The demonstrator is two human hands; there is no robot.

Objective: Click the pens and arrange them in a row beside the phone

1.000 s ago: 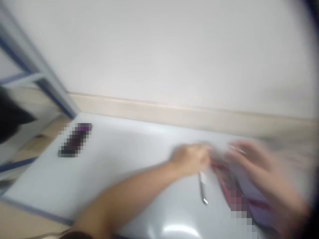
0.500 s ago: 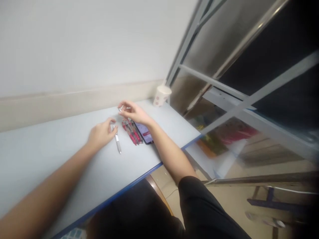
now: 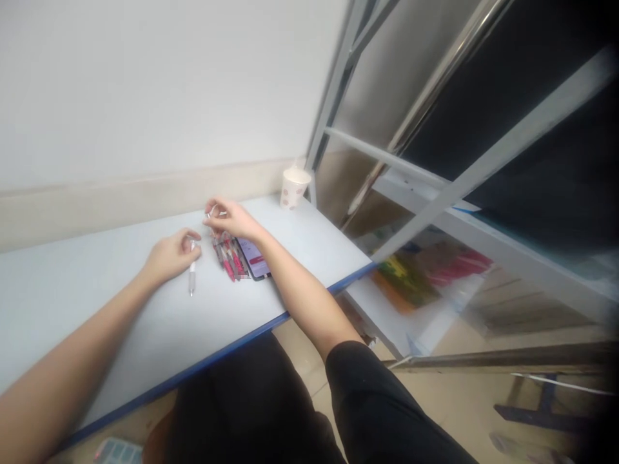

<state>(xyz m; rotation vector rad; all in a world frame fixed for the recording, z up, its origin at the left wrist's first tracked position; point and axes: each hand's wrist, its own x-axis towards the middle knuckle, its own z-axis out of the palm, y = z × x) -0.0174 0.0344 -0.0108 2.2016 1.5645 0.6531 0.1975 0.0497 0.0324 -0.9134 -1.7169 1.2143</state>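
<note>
Hands (image 3: 170,258) over table (image 3: 217,319), pen (image 3: 192,278) in left, phone (image 3: 251,258)

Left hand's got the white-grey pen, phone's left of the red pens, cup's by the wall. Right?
One slip: the phone lies to the right of the red pens in the head view. The rest holds: the white-grey pen is in the left hand and the cup stands by the wall.

Left hand (image 3: 170,256) curled inward; right hand (image 3: 233,218) pinched.
</note>
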